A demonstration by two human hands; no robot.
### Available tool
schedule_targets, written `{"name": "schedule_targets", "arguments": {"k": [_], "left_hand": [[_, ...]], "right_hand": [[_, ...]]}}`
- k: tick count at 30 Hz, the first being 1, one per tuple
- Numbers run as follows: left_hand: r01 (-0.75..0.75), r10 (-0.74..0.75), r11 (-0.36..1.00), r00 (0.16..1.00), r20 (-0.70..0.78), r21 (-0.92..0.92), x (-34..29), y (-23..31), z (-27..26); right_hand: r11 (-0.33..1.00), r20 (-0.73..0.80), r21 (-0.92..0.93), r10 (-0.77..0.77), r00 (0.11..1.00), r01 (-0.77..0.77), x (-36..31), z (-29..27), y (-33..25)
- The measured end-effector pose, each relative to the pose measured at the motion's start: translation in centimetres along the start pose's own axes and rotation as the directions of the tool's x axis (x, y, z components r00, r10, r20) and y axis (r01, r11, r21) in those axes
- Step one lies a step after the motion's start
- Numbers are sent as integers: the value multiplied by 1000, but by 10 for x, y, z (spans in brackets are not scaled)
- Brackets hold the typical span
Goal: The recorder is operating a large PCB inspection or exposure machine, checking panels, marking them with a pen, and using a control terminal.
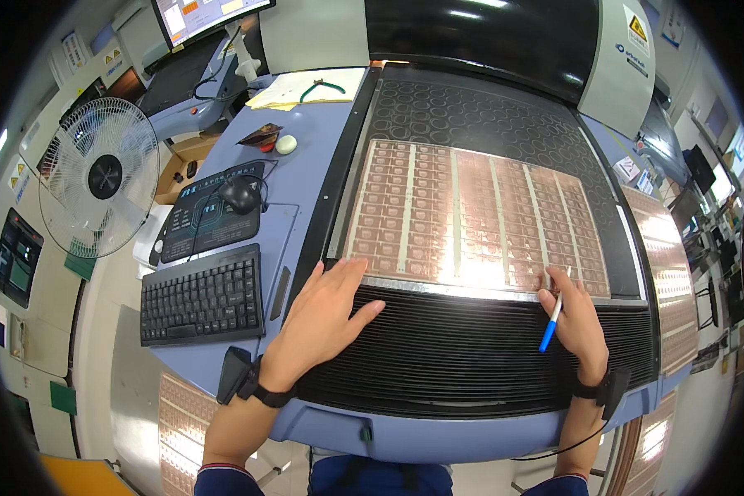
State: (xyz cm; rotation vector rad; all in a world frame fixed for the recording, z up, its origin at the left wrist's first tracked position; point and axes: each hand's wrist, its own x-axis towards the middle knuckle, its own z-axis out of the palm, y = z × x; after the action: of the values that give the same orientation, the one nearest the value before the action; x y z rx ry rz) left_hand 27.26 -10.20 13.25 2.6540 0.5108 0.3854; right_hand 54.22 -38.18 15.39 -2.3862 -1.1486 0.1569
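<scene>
A copper-coloured circuit panel [479,217], patterned in rows of small units, lies flat on the dark machine bed [471,107]. My left hand [326,307] rests at the panel's near left corner, its fingers and thumb spread, holding nothing. At the near edge, toward the right, my right hand [577,321] holds a white marker pen [549,331] with a blue end. The blue end points toward me, and my right fingertips lie over the panel. Below the panel run a metal strip [438,288] and a black ribbed bellows cover [438,355].
On the left ledge are a keyboard [202,296], a mouse [240,195], a round white object [286,145] and green-handled cutters [322,86] on papers. A fan [103,175] stands farther left. Another copper panel [661,264] is beyond the bed's right side. A dark machine hood [479,37] spans the back.
</scene>
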Motion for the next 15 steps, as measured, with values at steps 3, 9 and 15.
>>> {"name": "schedule_targets", "arguments": {"k": [3, 9, 15], "left_hand": [[-5, 5, 1000, 1000, 16, 8, 0, 1, -4], [62, -61, 998, 997, 40, -12, 3, -2, -13], [16, -16, 1000, 1000, 11, -3, -10, -8, -12]], "right_hand": [[999, 34, -35, 0, 999, 1, 0, 1, -4], [997, 39, -55, -55, 998, 57, -1, 2, -7], [996, 46, -60, -60, 997, 63, -2, 8, -6]]}}
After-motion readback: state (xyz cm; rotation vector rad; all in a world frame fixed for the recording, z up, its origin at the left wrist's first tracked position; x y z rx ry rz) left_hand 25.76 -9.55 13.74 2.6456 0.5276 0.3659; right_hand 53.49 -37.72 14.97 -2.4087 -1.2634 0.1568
